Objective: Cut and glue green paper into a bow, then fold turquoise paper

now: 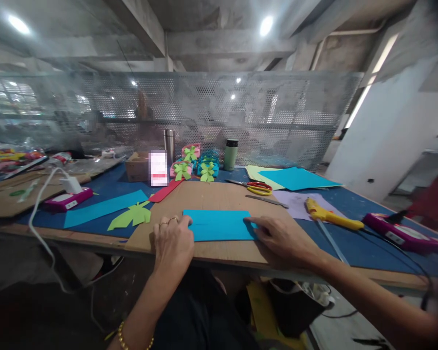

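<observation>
A bright blue rectangular sheet (221,226), perhaps paper or thin foam, lies flat on a piece of brown cardboard (211,194). At its left end is my left hand (173,238), fingers curled and the thumb on the sheet's edge. My right hand (279,238) grips the right end, its index finger resting on top near the corner. The undersides of both hands are hidden. Beyond the sheet lie scissors with red and yellow handles (259,188) and a thin dark blade-like tool (266,200).
To the right are a yellow glue gun (332,215), a purple power strip (401,233) and blue sheets (297,178). Leftward lie a blue strip (105,209), green leaf-shaped cutouts (131,217) and another purple power strip (67,199). Behind stand bow-topped pieces (207,170) and a green tumbler (230,154).
</observation>
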Available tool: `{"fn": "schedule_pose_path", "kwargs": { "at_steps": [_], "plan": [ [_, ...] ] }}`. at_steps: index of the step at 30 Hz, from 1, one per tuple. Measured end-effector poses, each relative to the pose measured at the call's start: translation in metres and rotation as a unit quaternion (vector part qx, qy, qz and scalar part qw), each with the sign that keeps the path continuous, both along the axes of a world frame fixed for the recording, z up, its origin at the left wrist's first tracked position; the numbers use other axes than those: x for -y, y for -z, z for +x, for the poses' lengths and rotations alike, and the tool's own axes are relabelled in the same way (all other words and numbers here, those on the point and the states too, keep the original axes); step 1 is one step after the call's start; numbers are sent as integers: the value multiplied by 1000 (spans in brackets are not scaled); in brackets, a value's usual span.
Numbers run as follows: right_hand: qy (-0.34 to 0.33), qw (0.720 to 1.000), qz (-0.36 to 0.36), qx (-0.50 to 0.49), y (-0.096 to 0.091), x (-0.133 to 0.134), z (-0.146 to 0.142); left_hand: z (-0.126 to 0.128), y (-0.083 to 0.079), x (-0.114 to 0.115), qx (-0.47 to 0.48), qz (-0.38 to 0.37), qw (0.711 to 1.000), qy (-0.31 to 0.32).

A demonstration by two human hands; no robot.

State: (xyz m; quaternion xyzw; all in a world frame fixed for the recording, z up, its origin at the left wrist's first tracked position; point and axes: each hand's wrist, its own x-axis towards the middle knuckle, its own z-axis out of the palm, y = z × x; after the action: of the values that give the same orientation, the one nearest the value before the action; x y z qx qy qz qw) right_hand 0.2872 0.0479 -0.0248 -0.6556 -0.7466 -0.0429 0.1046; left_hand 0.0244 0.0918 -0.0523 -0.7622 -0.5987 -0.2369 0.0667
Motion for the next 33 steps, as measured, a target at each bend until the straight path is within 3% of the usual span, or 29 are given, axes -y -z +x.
{"fn": "schedule_pose_path", "kwargs": {
  "at_steps": [6,12,16,25,33],
  "plan": [
    [36,999,5,-15,2,3,-3,-3,2,1,-82,18,996,19],
    [35,999,12,-32,1,7,-8,1,-6,-7,-181,101,975,79],
    [7,1000,19,2,-3,11,-12,7,-6,-14,-216,80,962,147],
    [7,994,-15,104,-12,7,-17,10,-5,-11,-245,100,946,186],
    [1,1000,8,24,-9,4,0,15,-15,-10,-251,52,942,215]
  ]
}}
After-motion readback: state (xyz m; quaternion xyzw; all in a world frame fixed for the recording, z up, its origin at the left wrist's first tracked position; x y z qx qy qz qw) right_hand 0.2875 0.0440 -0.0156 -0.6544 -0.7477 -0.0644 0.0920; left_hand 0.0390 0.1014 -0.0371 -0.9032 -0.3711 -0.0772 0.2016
